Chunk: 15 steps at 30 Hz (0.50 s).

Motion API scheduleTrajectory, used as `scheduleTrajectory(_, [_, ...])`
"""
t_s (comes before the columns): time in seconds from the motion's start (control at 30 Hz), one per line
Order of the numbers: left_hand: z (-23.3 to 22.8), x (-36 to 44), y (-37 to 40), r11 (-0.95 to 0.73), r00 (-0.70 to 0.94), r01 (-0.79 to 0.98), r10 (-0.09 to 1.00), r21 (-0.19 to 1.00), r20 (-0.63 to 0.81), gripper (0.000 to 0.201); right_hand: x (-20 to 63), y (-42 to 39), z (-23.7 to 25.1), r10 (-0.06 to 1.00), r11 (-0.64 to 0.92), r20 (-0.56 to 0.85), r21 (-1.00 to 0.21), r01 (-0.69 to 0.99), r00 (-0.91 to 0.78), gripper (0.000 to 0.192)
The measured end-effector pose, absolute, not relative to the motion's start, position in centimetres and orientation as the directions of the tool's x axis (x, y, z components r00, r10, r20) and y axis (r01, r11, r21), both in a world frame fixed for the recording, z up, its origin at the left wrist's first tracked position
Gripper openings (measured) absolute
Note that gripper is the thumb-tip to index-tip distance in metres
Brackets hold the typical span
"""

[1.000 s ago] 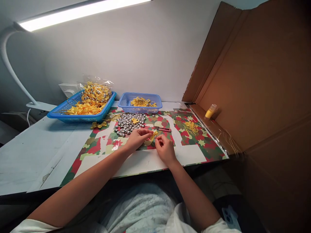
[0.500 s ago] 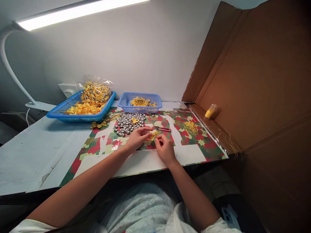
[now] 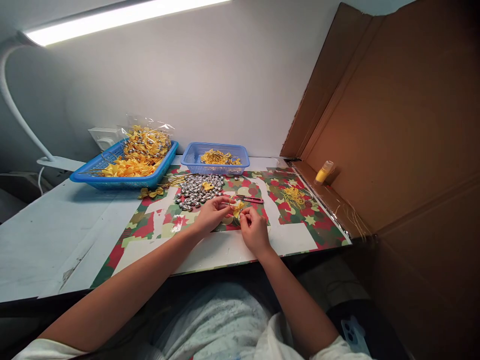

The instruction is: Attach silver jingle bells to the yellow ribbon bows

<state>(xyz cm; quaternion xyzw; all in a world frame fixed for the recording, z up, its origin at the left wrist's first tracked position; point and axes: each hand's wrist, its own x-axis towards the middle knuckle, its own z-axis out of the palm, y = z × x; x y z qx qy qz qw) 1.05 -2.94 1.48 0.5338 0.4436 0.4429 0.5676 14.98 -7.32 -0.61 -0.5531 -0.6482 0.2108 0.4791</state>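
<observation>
A person seated at a tabletop (image 3: 56,240) pinches a small yellow bow (image 3: 237,207) between both hands, just above a patterned red-and-green mat (image 3: 300,225). The left hand (image 3: 212,215) has its fingers (image 3: 226,201) closed on the bow's left side, while the right hand (image 3: 255,230) curls in from the other side, fingertips pressed together at the bow's lower edge. The bow sits between the two sets of fingertips. Just beyond the hands lie a heap of silver bells (image 3: 197,190) and red-handled snips (image 3: 249,199). Two blue baskets hold yellow bows, a large basket (image 3: 93,176) at left and a small basket (image 3: 215,167) behind the bells. A cardboard wall (image 3: 393,125) stands at right, with a small yellow bottle (image 3: 324,171) at its foot.
</observation>
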Motion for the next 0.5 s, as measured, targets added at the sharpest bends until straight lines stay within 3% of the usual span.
scheduleTrajectory(0.27, [1.27,0.97,-2.9,0.058,0.24,-0.033,0.97,0.998,-0.049,0.04,15.02,-7.26,-0.75,0.925,0.283,0.371,-0.82,0.498,0.085,0.013])
scheduleTrajectory(0.5, [1.1,1.01,-3.01,-0.066,0.297,-0.002,0.953,0.998,0.063,0.033,15.03,-7.26,-0.75,0.93,0.289,0.363,-0.828,0.481,0.066,0.012])
